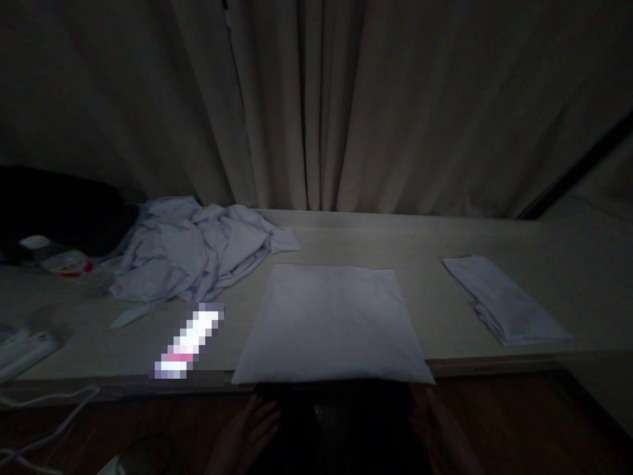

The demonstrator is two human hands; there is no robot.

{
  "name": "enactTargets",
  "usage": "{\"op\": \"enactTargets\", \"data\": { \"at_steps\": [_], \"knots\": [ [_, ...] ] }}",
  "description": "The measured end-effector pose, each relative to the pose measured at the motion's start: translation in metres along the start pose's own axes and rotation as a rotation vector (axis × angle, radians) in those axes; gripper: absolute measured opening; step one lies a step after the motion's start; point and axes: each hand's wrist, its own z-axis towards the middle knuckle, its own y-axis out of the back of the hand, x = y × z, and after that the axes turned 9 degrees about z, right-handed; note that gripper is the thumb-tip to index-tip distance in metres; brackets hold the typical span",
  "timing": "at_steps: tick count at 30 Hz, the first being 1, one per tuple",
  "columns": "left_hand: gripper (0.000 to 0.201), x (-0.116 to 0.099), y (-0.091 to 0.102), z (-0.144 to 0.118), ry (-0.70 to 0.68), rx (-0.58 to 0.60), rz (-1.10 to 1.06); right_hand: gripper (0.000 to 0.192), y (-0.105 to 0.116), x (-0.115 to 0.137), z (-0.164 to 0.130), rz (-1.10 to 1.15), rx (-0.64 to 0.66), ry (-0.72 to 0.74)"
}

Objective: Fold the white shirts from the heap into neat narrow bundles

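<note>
A pale folded cloth (330, 324) lies flat on the low table (445, 330), its near edge at the table's front edge. My left hand (250, 425) is below the table's edge, near the cloth's left corner, fingers apart and holding nothing. On the other side, my right hand (438, 422) hangs below the cloth's right corner, dim and partly cut off by the frame. Neither hand touches the cloth.
A crumpled heap of pale clothes (192, 247) lies at the back left. A folded cloth (504, 297) sits at the right. A blurred bright object (190, 340) lies left of the middle cloth. Curtains (316, 105) hang behind. White cables (44, 409) trail at left.
</note>
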Motion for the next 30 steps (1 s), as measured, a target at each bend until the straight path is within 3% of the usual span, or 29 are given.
{"op": "enactTargets", "data": {
  "at_steps": [2, 4, 6, 9, 20, 25, 27, 30],
  "knots": [
    [0.038, 0.020, -0.018, 0.002, 0.064, 0.102, 0.030, 0.061, -0.029, -0.016, -0.015, 0.144, 0.127, -0.158],
    [0.044, 0.033, -0.039, 0.007, 0.098, 0.166, 0.089, 0.068, -0.059, -0.027, -0.020, 0.251, 0.236, -0.210],
    [0.045, 0.038, -0.058, 0.015, 0.068, 0.196, 0.113, 0.070, -0.083, -0.033, -0.016, 0.313, 0.265, -0.173],
    [0.045, 0.034, -0.073, 0.026, -0.032, 0.142, 0.108, 0.067, -0.102, -0.032, -0.001, 0.372, 0.212, -0.087],
    [0.053, 0.026, -0.069, 0.046, -0.114, -0.010, 0.096, 0.069, -0.108, -0.034, 0.020, 0.340, -0.008, -0.023],
    [0.043, 0.025, -0.074, 0.047, -0.149, -0.094, 0.011, 0.065, -0.105, -0.037, 0.029, 0.282, -0.146, -0.007],
    [0.049, 0.032, -0.085, 0.044, -0.112, -0.047, -0.031, 0.067, -0.109, -0.040, 0.027, 0.336, -0.117, -0.017],
    [0.057, 0.048, -0.106, 0.040, -0.041, 0.095, 0.044, 0.067, -0.121, -0.051, 0.020, 0.400, 0.097, -0.086]
  ]
}}
